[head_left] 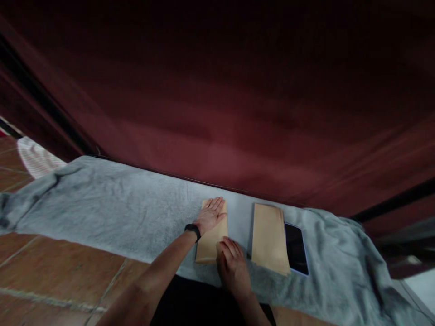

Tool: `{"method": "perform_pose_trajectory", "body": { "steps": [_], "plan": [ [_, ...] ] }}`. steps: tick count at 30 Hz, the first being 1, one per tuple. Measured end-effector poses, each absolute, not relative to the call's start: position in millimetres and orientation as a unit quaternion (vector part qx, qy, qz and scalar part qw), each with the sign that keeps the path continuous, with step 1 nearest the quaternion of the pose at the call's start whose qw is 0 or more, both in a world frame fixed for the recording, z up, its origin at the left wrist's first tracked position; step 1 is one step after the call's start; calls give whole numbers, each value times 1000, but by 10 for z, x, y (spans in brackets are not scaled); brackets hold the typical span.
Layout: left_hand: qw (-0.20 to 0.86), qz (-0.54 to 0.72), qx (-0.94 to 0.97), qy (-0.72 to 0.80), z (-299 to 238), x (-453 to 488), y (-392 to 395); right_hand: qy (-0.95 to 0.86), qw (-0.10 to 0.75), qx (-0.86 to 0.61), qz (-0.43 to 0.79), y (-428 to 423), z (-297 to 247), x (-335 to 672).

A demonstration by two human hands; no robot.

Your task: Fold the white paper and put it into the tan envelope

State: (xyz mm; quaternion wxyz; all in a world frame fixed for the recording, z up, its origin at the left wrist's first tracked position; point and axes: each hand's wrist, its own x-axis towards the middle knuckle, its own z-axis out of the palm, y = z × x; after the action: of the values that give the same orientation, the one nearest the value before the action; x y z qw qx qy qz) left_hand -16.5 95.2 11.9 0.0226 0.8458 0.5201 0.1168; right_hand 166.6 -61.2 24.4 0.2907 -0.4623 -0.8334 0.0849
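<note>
A flat rectangle of brown paper (210, 242), shaped like an envelope or a flat bag, lies lengthwise on a grey cloth in front of me. My left hand (210, 216) rests palm down on its upper half, fingers stretched out. At its lower right edge, my right hand (234, 267) has its fingers bent together over the paper's side. The right thumb is mostly hidden, and a small bit of the paper shows beside it. To the right lies a stack of similar brown papers (269, 237), its edges slightly fanned, touched by neither hand.
Just right of the stack lies a dark-screened phone (296, 249) with a pale rim. The grey cloth (136, 208) is wrinkled at both ends. Beyond it rises a dark red upholstered surface (217, 136). Brown floor tiles (61, 267) show at the lower left.
</note>
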Motion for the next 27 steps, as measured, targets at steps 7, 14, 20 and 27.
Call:
{"method": "perform_pose_trajectory", "body": {
  "steps": [7, 14, 20, 27],
  "plan": [
    [37, 105, 886, 450, 158, -174, 646, -836, 270, -471, 80, -622, 115, 1693],
    [62, 113, 896, 424, 194, -140, 289, -826, 287, -474, 103, -607, 36, 1727],
    [93, 135, 900, 405, 231, -132, 15, -799, 290, -508, 137, -619, 8, 1729],
    [104, 149, 913, 365, 321, -162, -289, -765, 325, -518, 201, -571, 17, 1788]
  ]
}}
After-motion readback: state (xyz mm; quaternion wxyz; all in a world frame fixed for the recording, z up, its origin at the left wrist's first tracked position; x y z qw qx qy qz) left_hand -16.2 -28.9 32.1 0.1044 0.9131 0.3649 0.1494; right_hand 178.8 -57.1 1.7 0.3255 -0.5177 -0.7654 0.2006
